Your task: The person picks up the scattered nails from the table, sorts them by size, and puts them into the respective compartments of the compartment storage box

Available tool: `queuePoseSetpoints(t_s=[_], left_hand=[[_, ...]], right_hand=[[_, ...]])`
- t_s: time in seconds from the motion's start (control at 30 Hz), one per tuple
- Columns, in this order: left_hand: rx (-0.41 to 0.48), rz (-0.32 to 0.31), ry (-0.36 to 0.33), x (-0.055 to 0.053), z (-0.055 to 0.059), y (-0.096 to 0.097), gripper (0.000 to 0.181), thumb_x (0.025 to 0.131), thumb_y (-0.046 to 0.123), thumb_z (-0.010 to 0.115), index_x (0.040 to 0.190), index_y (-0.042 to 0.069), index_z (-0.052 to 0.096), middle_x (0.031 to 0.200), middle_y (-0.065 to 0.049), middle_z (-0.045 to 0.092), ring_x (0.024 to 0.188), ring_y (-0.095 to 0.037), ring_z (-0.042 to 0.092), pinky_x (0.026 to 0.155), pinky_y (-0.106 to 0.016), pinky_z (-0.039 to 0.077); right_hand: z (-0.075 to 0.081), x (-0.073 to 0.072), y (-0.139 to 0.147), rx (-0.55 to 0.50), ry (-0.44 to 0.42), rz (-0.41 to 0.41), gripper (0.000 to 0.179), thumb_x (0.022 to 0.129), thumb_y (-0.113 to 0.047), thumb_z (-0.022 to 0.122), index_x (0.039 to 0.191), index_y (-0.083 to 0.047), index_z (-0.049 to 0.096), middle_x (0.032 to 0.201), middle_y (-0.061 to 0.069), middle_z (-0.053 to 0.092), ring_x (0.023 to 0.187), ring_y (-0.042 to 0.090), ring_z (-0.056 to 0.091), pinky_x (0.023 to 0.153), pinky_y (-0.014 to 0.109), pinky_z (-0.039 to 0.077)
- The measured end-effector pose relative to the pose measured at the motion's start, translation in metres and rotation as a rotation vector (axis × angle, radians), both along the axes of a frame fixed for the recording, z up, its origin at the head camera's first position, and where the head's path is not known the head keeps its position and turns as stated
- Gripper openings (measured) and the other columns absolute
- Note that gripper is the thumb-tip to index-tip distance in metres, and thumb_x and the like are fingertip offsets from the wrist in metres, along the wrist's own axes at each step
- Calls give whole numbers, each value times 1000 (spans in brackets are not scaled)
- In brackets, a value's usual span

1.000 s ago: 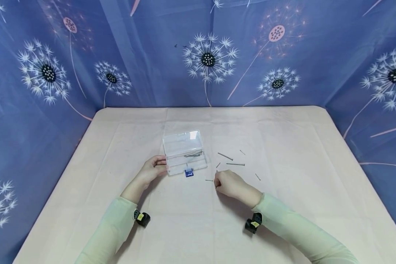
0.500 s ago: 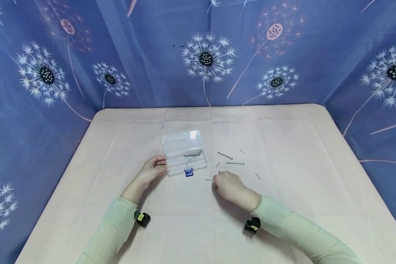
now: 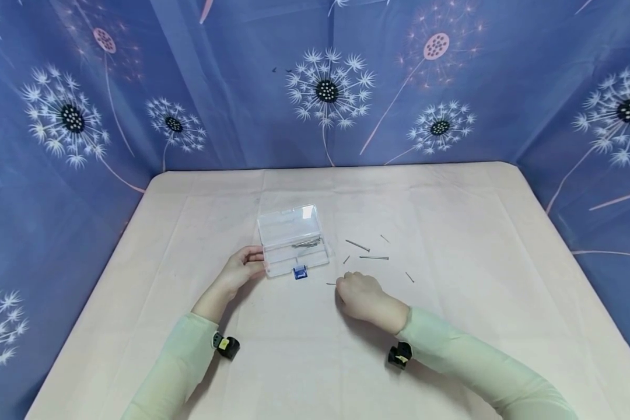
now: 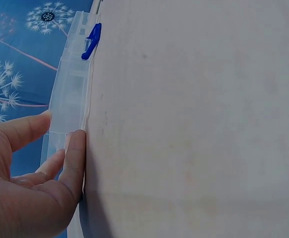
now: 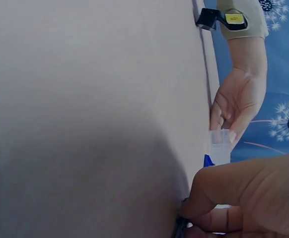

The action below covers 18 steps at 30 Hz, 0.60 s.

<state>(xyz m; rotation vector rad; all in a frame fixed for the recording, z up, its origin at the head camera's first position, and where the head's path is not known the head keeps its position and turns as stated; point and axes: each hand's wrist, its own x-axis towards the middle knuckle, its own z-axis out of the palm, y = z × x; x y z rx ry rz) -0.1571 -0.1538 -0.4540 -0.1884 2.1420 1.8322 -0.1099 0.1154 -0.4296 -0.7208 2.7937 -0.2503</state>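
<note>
My right fingers [image 5: 204,191]: narrow, pinching a dark slim piece [image 5: 180,224], mostly hidden.
Beside them: one short grey nail [image 3: 330,284].
My left fingers [image 4: 76,161]: holding the left end of the open, clear rectangular plastic box [image 3: 280,266] on the pale bench [image 3: 294,350].
Inside: long grey nails [image 3: 307,242].
Right of it: loose grey nails [image 3: 374,257].
</note>
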Motion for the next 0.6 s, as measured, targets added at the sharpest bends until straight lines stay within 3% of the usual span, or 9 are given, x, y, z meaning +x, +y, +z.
queuePoseSetpoints(t_s=[0.47, 0.6], left_hand=[[-17, -17, -6, -1, -3, -1, 48, 89, -4, 55, 133, -12, 39, 115, -19, 51, 84, -1, 53, 74, -12, 52], [-23, -17, -7, -2, -4, -1, 48, 88, -4, 55, 133, -12, 40, 112, -16, 51, 84, -3, 53, 74, -12, 52]], right_hand=[[-2, 2, 6, -111, 190, 110, 15, 73, -5, 68, 74, -4, 53, 63, 6, 54, 56, 21, 52, 43, 32, 46], [-1, 0, 8, -189, 172, 93, 18, 71, -3, 66, 72, -8, 49, 62, 2, 50, 55, 16, 47, 43, 27, 41]])
